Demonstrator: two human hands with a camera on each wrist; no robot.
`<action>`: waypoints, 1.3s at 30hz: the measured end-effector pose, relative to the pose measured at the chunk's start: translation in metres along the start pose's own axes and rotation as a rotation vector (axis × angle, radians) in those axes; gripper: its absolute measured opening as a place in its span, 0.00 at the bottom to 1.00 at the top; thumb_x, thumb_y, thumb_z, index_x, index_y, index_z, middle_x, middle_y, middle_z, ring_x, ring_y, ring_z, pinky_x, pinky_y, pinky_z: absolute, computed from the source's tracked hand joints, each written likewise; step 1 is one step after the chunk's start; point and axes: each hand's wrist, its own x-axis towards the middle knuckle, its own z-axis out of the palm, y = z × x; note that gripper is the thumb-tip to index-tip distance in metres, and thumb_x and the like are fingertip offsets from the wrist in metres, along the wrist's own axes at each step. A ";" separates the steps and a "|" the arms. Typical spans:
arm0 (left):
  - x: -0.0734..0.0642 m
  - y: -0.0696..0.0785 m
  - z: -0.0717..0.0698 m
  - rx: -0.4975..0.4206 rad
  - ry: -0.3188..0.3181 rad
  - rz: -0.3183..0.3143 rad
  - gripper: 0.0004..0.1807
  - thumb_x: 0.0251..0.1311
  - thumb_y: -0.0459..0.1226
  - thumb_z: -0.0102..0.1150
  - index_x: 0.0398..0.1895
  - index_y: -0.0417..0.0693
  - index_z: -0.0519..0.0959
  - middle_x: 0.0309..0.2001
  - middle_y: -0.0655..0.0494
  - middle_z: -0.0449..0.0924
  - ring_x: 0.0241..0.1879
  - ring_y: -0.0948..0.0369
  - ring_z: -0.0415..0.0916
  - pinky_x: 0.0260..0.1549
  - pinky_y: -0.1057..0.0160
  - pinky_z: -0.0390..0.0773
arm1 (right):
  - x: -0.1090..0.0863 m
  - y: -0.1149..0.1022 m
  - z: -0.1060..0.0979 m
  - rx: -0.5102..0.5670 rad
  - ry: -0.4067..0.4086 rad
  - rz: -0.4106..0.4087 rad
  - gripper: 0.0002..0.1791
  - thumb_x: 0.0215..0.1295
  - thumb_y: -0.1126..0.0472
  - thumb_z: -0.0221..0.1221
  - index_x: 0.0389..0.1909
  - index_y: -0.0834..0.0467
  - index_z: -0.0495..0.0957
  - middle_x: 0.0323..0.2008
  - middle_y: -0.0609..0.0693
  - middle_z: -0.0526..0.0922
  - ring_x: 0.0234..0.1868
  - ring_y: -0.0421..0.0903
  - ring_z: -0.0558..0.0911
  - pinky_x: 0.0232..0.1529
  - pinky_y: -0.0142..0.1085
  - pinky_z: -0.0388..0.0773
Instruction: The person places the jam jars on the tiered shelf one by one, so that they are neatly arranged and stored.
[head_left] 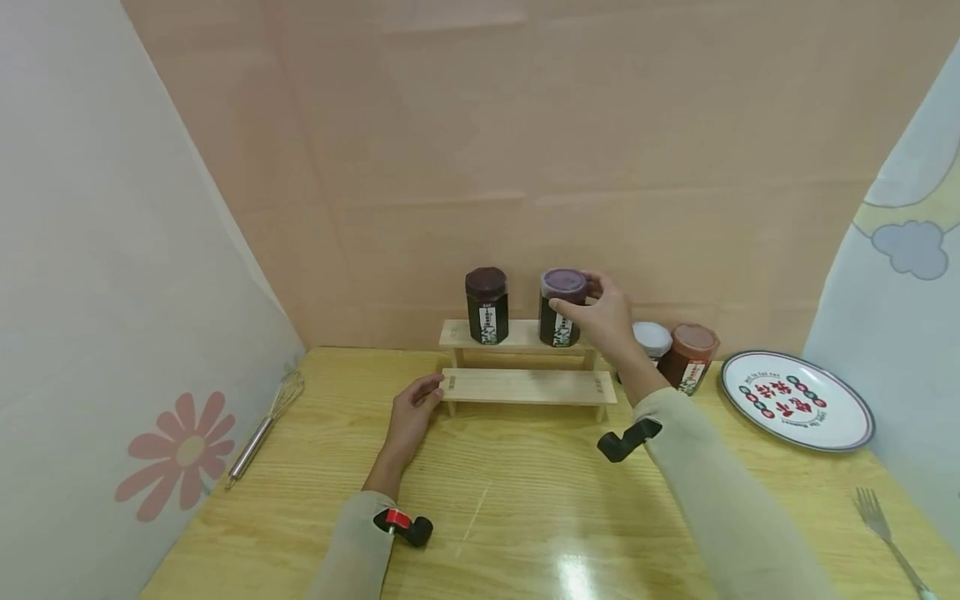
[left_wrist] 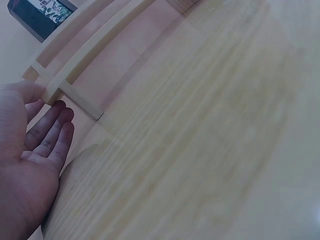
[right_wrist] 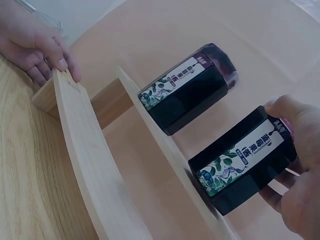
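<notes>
My right hand [head_left: 600, 312] grips a dark blueberry jam jar [right_wrist: 245, 160] near its purple lid, thumb on one side and fingers on the other. The jar stands upright, its base right at the upper board of a two-step wooden rack [head_left: 525, 387], toward the right end. A second dark jam jar [head_left: 487, 308] stands upright on the left part of that same board. At the left end of the lower step, my left hand [head_left: 412, 408] pinches the board's edge. In the left wrist view, the left fingers [left_wrist: 52, 130] lie beside and below the board end.
Right of the rack stand a white-lidded jar [head_left: 652, 337], partly hidden by the right arm, and a reddish-brown jar [head_left: 688, 354]. A printed plate [head_left: 795, 400] and a fork [head_left: 885, 525] lie farther right. A whisk [head_left: 262, 429] lies at the left, and a papered wall [head_left: 525, 167] rises behind.
</notes>
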 end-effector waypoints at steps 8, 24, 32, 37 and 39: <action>0.000 -0.002 -0.004 0.003 -0.007 -0.005 0.18 0.75 0.39 0.58 0.65 0.47 0.78 0.66 0.49 0.77 0.68 0.54 0.72 0.60 0.75 0.75 | 0.005 -0.005 0.012 0.007 -0.016 0.000 0.44 0.59 0.52 0.74 0.73 0.59 0.66 0.65 0.62 0.76 0.66 0.60 0.76 0.70 0.54 0.75; 0.002 -0.003 -0.005 0.006 0.004 -0.007 0.18 0.75 0.39 0.58 0.64 0.46 0.78 0.66 0.47 0.77 0.68 0.53 0.73 0.57 0.78 0.75 | 0.008 0.000 0.018 -0.002 0.006 -0.010 0.43 0.61 0.51 0.73 0.73 0.60 0.65 0.66 0.62 0.76 0.67 0.58 0.76 0.69 0.51 0.76; 0.001 -0.002 -0.006 0.012 0.007 -0.008 0.18 0.74 0.37 0.59 0.64 0.46 0.78 0.66 0.48 0.78 0.68 0.54 0.73 0.58 0.78 0.75 | 0.006 0.005 0.019 0.006 0.004 -0.019 0.44 0.62 0.50 0.73 0.74 0.58 0.65 0.68 0.62 0.75 0.69 0.59 0.76 0.69 0.52 0.76; 0.000 -0.003 -0.005 0.006 0.007 -0.010 0.18 0.74 0.37 0.59 0.64 0.46 0.78 0.66 0.48 0.78 0.68 0.53 0.72 0.57 0.79 0.75 | 0.003 0.007 0.017 0.028 -0.023 -0.032 0.44 0.64 0.51 0.72 0.76 0.57 0.63 0.70 0.61 0.73 0.71 0.59 0.74 0.71 0.52 0.75; 0.001 -0.002 -0.004 0.005 0.006 -0.006 0.18 0.74 0.37 0.59 0.64 0.45 0.78 0.67 0.47 0.77 0.68 0.53 0.72 0.57 0.78 0.75 | 0.002 0.010 0.014 0.045 -0.044 -0.045 0.44 0.65 0.52 0.71 0.77 0.57 0.62 0.72 0.61 0.71 0.72 0.59 0.72 0.72 0.52 0.74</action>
